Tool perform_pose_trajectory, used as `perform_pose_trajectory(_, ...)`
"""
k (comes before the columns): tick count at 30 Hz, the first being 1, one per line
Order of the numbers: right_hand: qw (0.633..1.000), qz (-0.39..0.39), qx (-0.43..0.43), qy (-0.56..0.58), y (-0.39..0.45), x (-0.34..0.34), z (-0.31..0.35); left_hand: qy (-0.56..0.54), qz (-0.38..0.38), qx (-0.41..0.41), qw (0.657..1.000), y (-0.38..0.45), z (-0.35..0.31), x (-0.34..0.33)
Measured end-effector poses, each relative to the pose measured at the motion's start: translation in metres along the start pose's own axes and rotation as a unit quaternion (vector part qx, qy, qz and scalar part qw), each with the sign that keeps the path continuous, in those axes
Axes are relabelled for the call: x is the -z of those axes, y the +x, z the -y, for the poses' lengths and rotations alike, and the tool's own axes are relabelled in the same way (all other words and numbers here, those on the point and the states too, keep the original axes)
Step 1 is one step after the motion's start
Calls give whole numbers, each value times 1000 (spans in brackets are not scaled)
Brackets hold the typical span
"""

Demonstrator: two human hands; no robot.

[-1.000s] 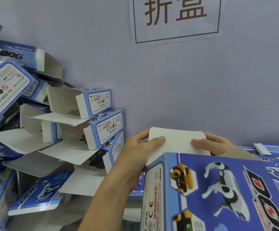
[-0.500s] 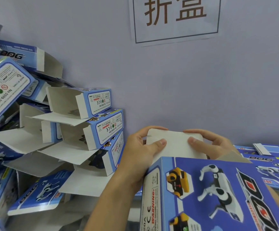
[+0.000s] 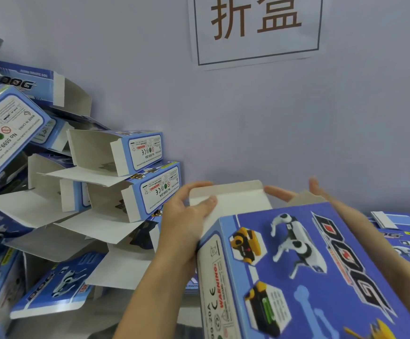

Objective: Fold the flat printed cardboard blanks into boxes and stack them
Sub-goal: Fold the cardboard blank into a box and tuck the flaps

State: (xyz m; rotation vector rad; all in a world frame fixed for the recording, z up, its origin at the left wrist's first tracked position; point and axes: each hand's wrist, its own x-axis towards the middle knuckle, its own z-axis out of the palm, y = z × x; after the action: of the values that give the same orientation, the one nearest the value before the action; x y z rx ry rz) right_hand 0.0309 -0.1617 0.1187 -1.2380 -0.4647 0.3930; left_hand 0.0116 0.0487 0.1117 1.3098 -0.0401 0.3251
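Blue printed box [image 3: 297,265], partly erected, held in the lower right foreground with its robot-dog panel facing up and its warning-label side panel turned left. White end flap [image 3: 228,199] standing open at the far end of the box, its narrow tuck strip creased along the top. Left hand [image 3: 187,216] gripping the box's near-left corner, thumb pressed flat on the inside face of the flap, remaining fingers curled behind the flap's left edge: a pinch on the flap. Right hand [image 3: 294,192] at the flap's right edge, fingers spread and extended, fingertips touching or just beside the flap; contact apparently light, exact grip not determinable, palm hidden behind a small brown-grey side flap [image 3: 306,198].

Stack of folded boxes [image 3: 125,172] to the left, against the wall [image 3: 272,123], open ends and white flaps pointing left, label ends facing right; upper boxes tilted, pile irregular. Large tilted box [image 3: 3,133] at far left, close to the camera. Loose box [image 3: 50,287] with the dog print at the foot of the pile. Flat blanks [image 3: 402,231] lying to the right, just behind the right forearm. Paper sign [image 3: 255,28] with two brown characters fixed to the wall above the hands.
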Motion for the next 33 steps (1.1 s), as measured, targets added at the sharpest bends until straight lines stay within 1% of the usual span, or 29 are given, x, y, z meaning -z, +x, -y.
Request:
perform_pose_trajectory(1, 998, 37, 0, 47, 0, -5, 0, 2, -21, -4, 1000, 2, -1, 3)
perform_pose_trajectory(2, 995, 84, 3, 45, 1, -11, -1, 4, -41, -9, 999, 4, -1, 7)
perform_pose_trajectory(3, 996, 73, 2, 56, 4, -11, -1, 4, -60, -14, 998, 5, -1, 10)
perform_pose_trajectory(4, 997, 41, 14, 58, 3, -12, 0, 1, -73, -16, 997, 6, -1, 13)
perform_pose_trajectory(5, 998, 1, 9, 62, 4, -12, -4, -5, -83, -18, 996, 7, 0, 15)
perform_pose_trajectory(6, 999, -12, -9, 49, 3, -4, -7, -15, -93, -19, 995, 8, 2, 15)
perform_pose_trajectory(8, 999, 41, -6, -27, -5, 1, -11, -38, -116, -30, 992, 10, 5, 13)
perform_pose_trajectory(9, 998, 39, 16, -39, -11, 2, -13, -48, -123, -45, 990, 11, 6, 11)
perform_pose_trajectory(11, 994, -54, 80, -45, -13, 1, -11, -60, -112, -77, 989, 13, 6, 6)
perform_pose_trajectory(13, 977, -145, 154, -11, -15, 4, -11, -40, -80, -92, 992, 14, 7, 2)
perform_pose_trajectory(16, 936, -232, 263, 28, -18, 11, -14, 34, -24, -102, 994, 11, 10, -4)
perform_pose_trajectory(18, 912, -272, 306, 24, -22, 8, -12, 84, 2, -124, 989, 6, 10, -9)
perform_pose_trajectory(19, 909, -274, 313, 12, -24, 5, -11, 101, 12, -139, 985, 4, 10, -12)
perform_pose_trajectory(21, 919, -252, 301, -27, -25, 3, -11, 109, 44, -155, 981, -2, 7, -15)
perform_pose_trajectory(24, 947, -172, 257, -87, -22, -2, -16, 99, 97, -153, 978, -6, 4, -14)
perform_pose_trajectory(26, 959, -109, 243, -97, -19, -9, -17, 89, 126, -159, 975, -10, 1, -14)
perform_pose_trajectory(28, 965, -73, 235, -90, -17, -15, -17, 80, 131, -177, 972, -13, 0, -17)
perform_pose_trajectory(29, 966, -69, 232, -85, -16, -18, -17, 64, 127, -190, 971, -14, 0, -18)
perform_pose_trajectory(31, 965, -85, 234, -87, -14, -22, -18, 44, 118, -218, 968, -15, -1, -21)
perform_pose_trajectory(33, 950, -129, 257, -120, -10, -27, -20, 73, 101, -250, 960, -15, -1, -24)
